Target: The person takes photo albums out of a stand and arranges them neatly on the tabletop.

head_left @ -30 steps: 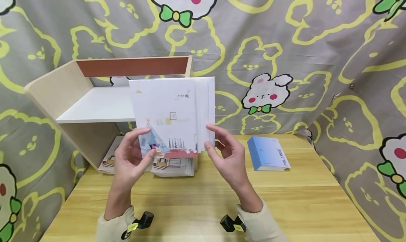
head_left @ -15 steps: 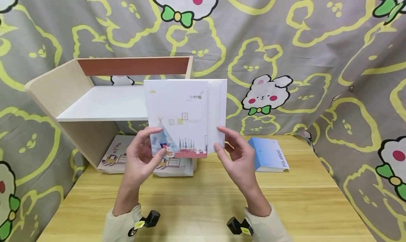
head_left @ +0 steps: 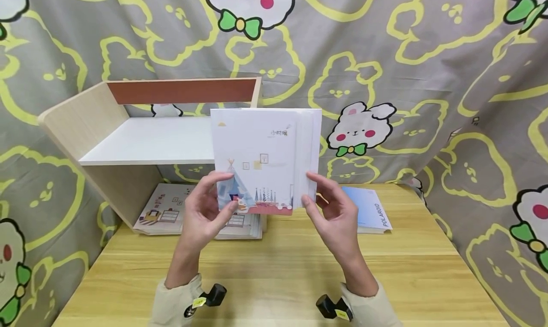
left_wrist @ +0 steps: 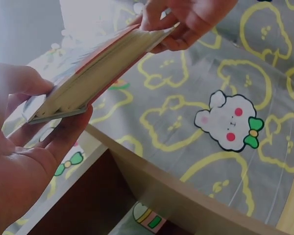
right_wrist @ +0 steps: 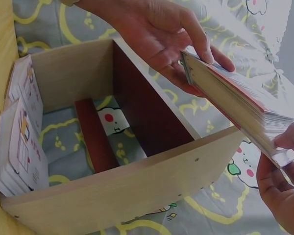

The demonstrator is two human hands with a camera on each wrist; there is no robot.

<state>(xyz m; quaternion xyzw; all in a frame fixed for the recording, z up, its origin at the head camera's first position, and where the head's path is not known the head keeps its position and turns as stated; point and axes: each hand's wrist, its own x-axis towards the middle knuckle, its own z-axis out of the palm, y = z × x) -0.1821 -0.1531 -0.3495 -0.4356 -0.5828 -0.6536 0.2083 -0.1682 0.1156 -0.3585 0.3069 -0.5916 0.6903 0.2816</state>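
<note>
A white book with a blue tent drawing on its cover stands upright in front of me, held by both hands. My left hand grips its lower left edge, thumb on the cover and other fingers behind. On the opposite side my right hand pinches the right edge, where white page edges fan out past the cover. Seen from below in the left wrist view, the book shows its thick page block between the two hands. The right wrist view has the book's page block above the shelf.
A two-tier wooden bookshelf stands at the back left of the table. Illustrated books lie in its lower compartment, with another stack behind my left hand. A blue POLAROID book lies at right. Patterned curtain hangs behind.
Both hands have moved to the right together with the book, away from in front of the shelf. The book now overlaps less of the shelf, and my right hand covers part of the blue book.
</note>
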